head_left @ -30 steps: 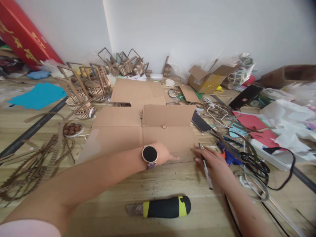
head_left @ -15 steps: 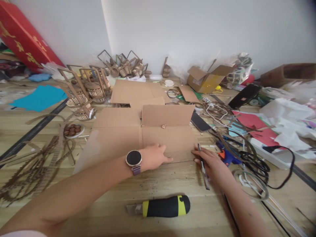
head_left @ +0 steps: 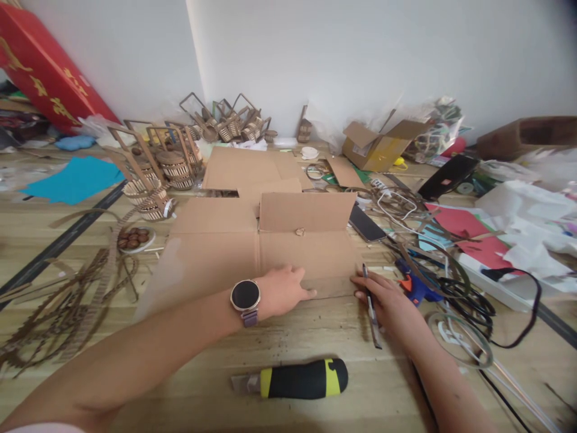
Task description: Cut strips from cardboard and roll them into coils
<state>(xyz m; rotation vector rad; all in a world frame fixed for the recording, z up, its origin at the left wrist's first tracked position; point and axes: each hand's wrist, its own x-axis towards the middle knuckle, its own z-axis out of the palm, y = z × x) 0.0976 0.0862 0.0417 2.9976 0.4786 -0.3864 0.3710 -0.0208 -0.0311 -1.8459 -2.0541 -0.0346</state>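
A flattened cardboard box (head_left: 216,255) lies in front of me, one flap (head_left: 306,210) standing up at its middle. My left hand (head_left: 282,291), with a watch (head_left: 246,296) on the wrist, rests on the cardboard near its front edge, thumb and forefinger stretched apart. Under its fingertips a flat greyish strip (head_left: 331,287) runs along that edge towards my right hand (head_left: 383,294). A pen (head_left: 371,310) is held between the right fingers, while its fingertips touch the right end of the strip. Nearer me lies a black and yellow utility knife (head_left: 293,379), blade pointing left.
Small woven baskets (head_left: 175,168) stand at the back left, near blue sheets (head_left: 74,179) and a dish of brown nuts (head_left: 133,239). On the right are a phone (head_left: 367,222), a blue glue gun (head_left: 419,288), a tape roll (head_left: 460,338) and tangled cables. An open carton (head_left: 383,147) stands behind.
Both hands keep their places on the cardboard and strip. The whole view has shifted very slightly.
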